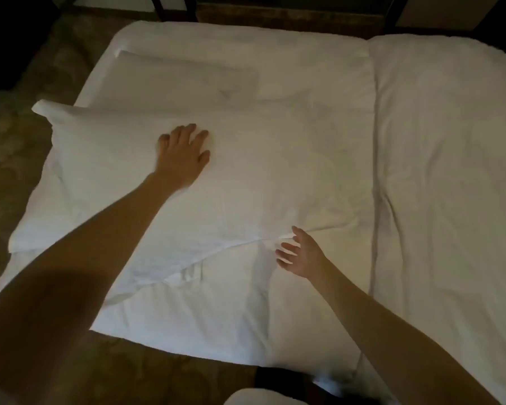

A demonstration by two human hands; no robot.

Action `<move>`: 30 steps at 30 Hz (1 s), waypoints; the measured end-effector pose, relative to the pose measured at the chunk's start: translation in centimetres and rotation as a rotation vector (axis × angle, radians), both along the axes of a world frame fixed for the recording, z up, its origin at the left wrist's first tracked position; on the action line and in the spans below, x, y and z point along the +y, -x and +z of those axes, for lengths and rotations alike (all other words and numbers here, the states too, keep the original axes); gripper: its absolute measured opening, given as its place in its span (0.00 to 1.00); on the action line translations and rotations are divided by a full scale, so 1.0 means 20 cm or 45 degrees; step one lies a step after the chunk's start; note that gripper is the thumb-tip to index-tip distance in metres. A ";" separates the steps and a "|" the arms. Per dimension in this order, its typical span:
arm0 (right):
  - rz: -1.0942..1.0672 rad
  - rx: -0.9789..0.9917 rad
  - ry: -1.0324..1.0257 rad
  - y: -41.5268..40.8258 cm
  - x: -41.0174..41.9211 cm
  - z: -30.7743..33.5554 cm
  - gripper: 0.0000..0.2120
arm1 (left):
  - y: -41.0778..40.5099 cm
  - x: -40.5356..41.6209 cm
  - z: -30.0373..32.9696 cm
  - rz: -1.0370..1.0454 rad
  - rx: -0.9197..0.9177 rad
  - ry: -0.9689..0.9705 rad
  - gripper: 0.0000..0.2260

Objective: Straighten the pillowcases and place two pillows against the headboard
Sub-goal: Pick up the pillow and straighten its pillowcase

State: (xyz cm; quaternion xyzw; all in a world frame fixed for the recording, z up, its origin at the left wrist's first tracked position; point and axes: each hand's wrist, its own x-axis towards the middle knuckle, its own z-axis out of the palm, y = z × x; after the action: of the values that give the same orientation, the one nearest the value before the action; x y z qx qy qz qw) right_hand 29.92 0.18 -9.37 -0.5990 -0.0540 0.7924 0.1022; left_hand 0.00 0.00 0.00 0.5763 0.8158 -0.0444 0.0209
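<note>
On the white bed (421, 171), the left hand (184, 154) pressed flat, fingers spread, on the large pillow (246, 176) lying crosswise, while the right hand (301, 254) hovered at its near edge, its grip wide, holding nothing.

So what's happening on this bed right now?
A person is making up a bed. Their left hand lies flat and spread on a large white pillow lying across the near bed, smoothing its case. The right hand, open, is at the pillow's lower edge, holding nothing. A second pillow lies flat further up the bed. A second bed stands alongside.
</note>
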 end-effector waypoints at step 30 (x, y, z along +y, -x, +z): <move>-0.532 0.106 0.063 0.56 0.06 -0.15 0.16 | 0.17 0.12 -0.20 0.223 0.079 0.037 0.16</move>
State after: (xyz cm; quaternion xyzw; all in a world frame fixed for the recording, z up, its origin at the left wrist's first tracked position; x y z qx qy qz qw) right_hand 18.79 1.34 -12.30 -0.5663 0.0953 0.7790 0.2517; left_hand -3.33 2.44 -4.00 0.5006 0.8626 -0.0721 0.0079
